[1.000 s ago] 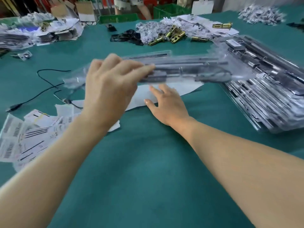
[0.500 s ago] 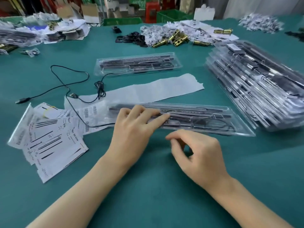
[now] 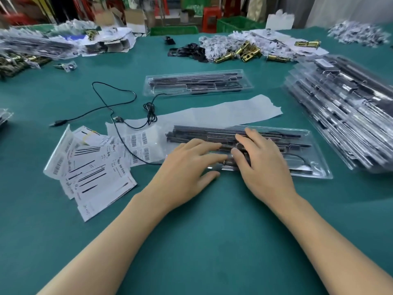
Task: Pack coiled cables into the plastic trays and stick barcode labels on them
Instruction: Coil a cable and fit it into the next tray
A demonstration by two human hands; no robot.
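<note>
my left hand (image 3: 187, 167) and right hand (image 3: 263, 167) lie side by side, fingers straight, pressing on the long clear plastic tray (image 3: 319, 145), gripping nothing. it sits on the green table (image 3: 212, 241) just right of the white barcode label sheets (image 3: 140, 145); a black cable (image 3: 296, 156) seems looped inside, blurred.

A packing workshop or small factory floor, by every sign. Wide green-covered surface (image 3: 202, 241) laid out for hand work. To the right, a tall stack of filled clear plastic trays (image 3: 344, 116); nearer on the left, loose sheets of barcode labels (image 3: 95, 167). Farther back, heaps of brass-coloured hardware (image 3: 244, 53), black parts (image 3: 187, 52) and white paper scraps (image 3: 357, 35). Beyond the far edge, somewhat blurred, green crates (image 3: 236, 24), cardboard boxes (image 3: 136, 20) and a red stool (image 3: 210, 18), crowded together like storeroom stock.
</note>
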